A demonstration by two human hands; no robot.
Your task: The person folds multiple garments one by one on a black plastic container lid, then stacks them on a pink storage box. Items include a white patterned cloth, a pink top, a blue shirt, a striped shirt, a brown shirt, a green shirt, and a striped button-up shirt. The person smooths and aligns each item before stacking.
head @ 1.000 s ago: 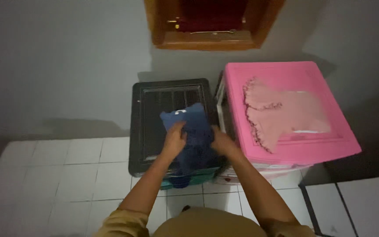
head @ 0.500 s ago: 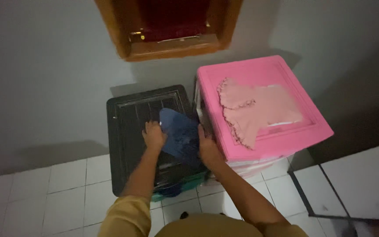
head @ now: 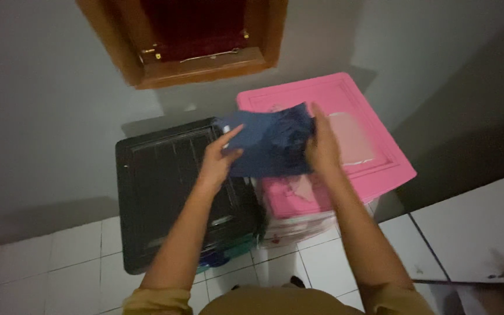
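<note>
White tiled floor (head: 65, 256), grey wall (head: 42, 99), black bin lid (head: 164, 186) beside pink lid (head: 374, 157).

Single head-worn view, looking steeply down from close above onto two storage boxes against a wall; dim, perhaps slightly tilted.

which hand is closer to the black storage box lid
Left. The left hand grips the dark blue cloth at its left edge, right above the black lid. The right hand holds the cloth's other edge over the pink lid, farther away.
</note>
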